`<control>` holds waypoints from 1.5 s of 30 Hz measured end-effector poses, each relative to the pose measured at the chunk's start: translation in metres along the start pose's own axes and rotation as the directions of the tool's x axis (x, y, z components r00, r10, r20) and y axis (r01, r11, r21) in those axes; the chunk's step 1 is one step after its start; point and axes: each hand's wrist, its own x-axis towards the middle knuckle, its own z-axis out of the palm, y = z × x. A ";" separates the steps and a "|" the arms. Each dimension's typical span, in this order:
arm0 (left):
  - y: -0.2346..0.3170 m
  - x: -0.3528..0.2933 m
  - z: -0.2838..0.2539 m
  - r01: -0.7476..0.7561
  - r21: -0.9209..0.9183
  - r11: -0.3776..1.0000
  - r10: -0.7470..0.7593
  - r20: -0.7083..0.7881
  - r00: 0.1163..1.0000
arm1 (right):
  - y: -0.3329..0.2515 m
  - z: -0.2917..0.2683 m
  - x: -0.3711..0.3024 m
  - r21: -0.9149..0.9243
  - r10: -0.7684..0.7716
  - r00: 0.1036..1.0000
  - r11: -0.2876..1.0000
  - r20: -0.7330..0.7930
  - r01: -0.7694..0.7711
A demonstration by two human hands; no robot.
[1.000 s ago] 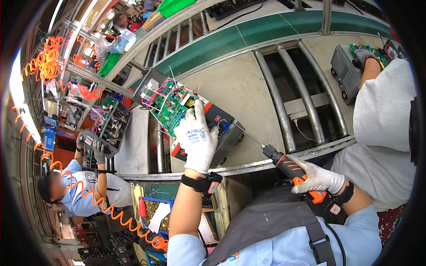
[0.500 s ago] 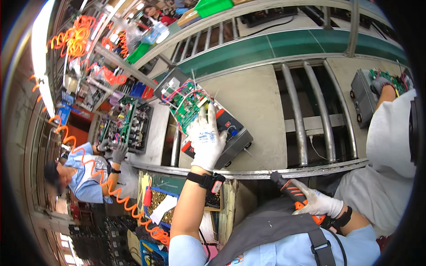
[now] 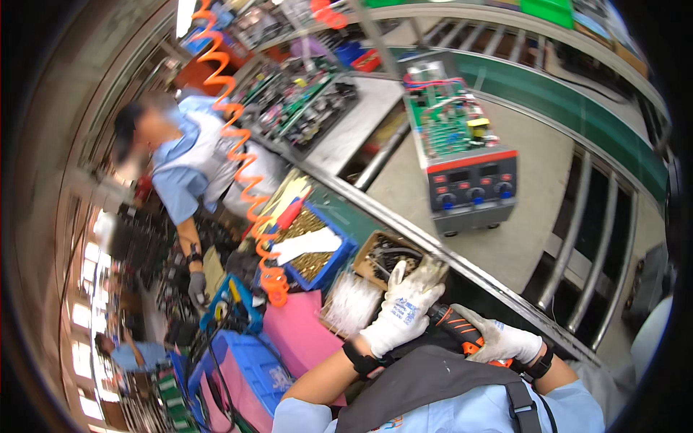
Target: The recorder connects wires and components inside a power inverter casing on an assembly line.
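My right hand (image 3: 499, 339), in a white glove, is wrapped round an orange and black power screwdriver (image 3: 462, 328) close to my body. The white-gloved left hand (image 3: 406, 304) is over the near edge of a small cardboard box (image 3: 375, 273) of dark parts, its fingers apart and their tips blurred. Nothing held shows in it. Beyond the metal rail, a grey device (image 3: 473, 189) with a red-edged front panel, blue knobs and an exposed green circuit board (image 3: 449, 128) stands on a pale board.
Left of the box are a blue bin (image 3: 312, 265) of brass-coloured screws, a tray of white strips (image 3: 350, 304) and a pink sheet (image 3: 294, 325). An orange coiled hose (image 3: 242, 155) hangs down. A co-worker (image 3: 195, 155) stands at left by another opened device (image 3: 296, 101). Metal rollers (image 3: 567, 234) lie at right.
My left hand has left the device's circuit board and come back to the parts box. The view has turned left. My right hand still holds the power screwdriver.
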 end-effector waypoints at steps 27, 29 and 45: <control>0.005 0.183 0.119 0.228 -0.925 0.305 -0.005 0.238 0.971 | 0.051 0.024 -0.080 0.140 0.052 0.648 0.987 -0.760 0.085; 0.005 0.184 0.117 0.218 -0.887 0.407 -0.041 0.221 0.974 | 0.054 0.015 -0.080 0.153 0.048 0.659 0.983 -0.751 0.103; -0.004 0.196 0.117 0.257 -0.908 0.331 -0.091 0.240 0.966 | 0.057 -0.004 -0.076 0.220 0.062 0.694 0.965 -0.717 0.141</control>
